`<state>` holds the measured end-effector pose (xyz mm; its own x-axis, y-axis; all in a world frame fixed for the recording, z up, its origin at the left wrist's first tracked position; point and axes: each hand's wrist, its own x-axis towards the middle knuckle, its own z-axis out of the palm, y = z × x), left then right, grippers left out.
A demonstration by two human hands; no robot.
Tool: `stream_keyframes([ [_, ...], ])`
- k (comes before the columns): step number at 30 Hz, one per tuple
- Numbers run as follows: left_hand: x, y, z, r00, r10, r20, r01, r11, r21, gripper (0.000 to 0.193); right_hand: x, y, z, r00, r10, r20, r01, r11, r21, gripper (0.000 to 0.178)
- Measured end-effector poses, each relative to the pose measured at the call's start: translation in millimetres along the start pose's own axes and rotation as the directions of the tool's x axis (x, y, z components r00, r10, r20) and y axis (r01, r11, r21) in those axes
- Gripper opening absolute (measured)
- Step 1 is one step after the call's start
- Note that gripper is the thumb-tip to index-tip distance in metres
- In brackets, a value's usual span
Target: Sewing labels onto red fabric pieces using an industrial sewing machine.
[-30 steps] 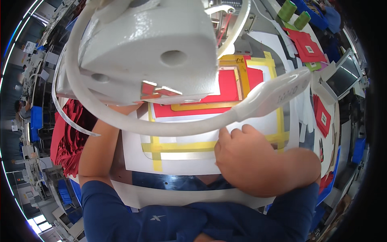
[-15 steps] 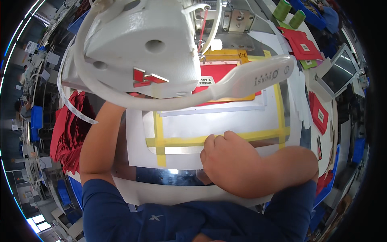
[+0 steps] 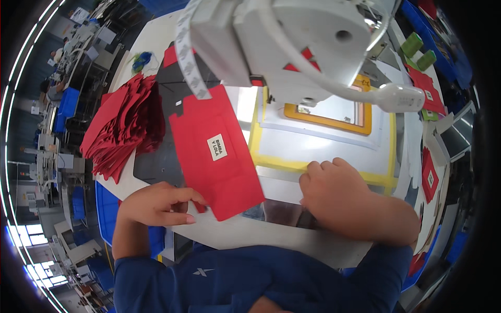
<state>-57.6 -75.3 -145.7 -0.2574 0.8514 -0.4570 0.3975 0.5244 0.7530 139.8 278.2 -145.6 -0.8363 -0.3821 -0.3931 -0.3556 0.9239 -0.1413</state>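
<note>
A flat red fabric piece [image 3: 209, 148] with a small white label [image 3: 217, 147] lies slanted, partly over the dark plate [image 3: 156, 169]. My left hand [image 3: 162, 204] is at its lower left edge, thumb and forefinger apart, the forefinger close to a small red flap; whether they touch is unclear. My right hand [image 3: 334, 190] is closed in a fist over the yellow-taped edge of the white sheet [image 3: 318, 148]; what it holds, if anything, is hidden. An orange-yellow frame [image 3: 308, 121] without red fabric inside lies beyond it, partly beneath the white sewing machine head [image 3: 313, 52].
A tall pile of red fabric pieces [image 3: 125, 125] stands left. A printed white tape [image 3: 188, 52] hangs by the machine, and a lamp [image 3: 399, 97] on a bent neck juts right. Green thread cones [image 3: 412, 45], a screen [image 3: 459, 135] and more red pieces [image 3: 429, 175] are at right.
The view has swung left. The labelled red piece no longer lies in the yellow frame; one now lies to the left. My left hand has come out from behind the machine head; my right stays closed.
</note>
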Motion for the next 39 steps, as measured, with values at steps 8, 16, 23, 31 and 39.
stream_keyframes([
  [8, 13.9, -35.5, 49.3, 0.867, 0.210, -0.453, 0.114, 0.800, 0.589, 0.076, 14.9, -3.8, -1.4, 1.000, 0.015, -0.014, -0.016, 0.997, -0.077, 0.025],
  [16, 2.7, -34.0, 83.6, 0.851, 0.219, -0.477, 0.132, 0.790, 0.599, 0.088, 20.6, -13.2, -1.7, 0.980, 0.170, -0.101, -0.169, 0.985, 0.022, 0.029],
  [23, -13.2, -26.3, 95.7, 0.849, 0.291, -0.441, 0.003, 0.832, 0.555, 0.080, 22.2, -17.1, -0.3, 0.964, 0.244, -0.103, -0.241, 0.970, 0.037, 0.032],
  [31, -14.8, -55.4, 75.1, 0.546, 0.020, -0.838, 0.350, 0.903, 0.250, 0.030, 27.4, -18.5, -0.1, 0.961, 0.256, -0.106, -0.256, 0.967, 0.018, 0.028],
  [39, -6.8, -64.4, 71.7, 0.516, 0.055, -0.855, 0.345, 0.900, 0.267, 0.017, 27.9, -15.0, 4.6, 0.950, 0.280, -0.139, -0.279, 0.960, 0.027, 0.030],
])
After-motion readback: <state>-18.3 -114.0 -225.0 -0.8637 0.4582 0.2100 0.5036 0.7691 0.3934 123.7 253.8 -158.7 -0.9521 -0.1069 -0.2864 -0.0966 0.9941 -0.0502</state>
